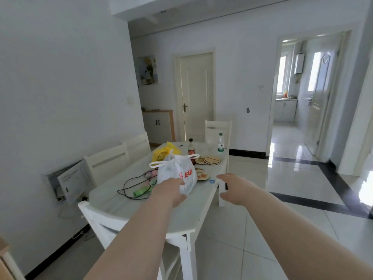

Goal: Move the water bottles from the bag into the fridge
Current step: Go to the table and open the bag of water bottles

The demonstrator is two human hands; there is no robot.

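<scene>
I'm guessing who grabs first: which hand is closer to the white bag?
Left. The left hand is right at the white bag, maybe touching; the right hand is apart, to its right.

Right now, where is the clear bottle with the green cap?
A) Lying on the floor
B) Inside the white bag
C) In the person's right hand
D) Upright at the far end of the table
D: the clear bottle stands upright at the far end of the table, in front of a white chair, well apart from the white bag and the right hand.
</scene>
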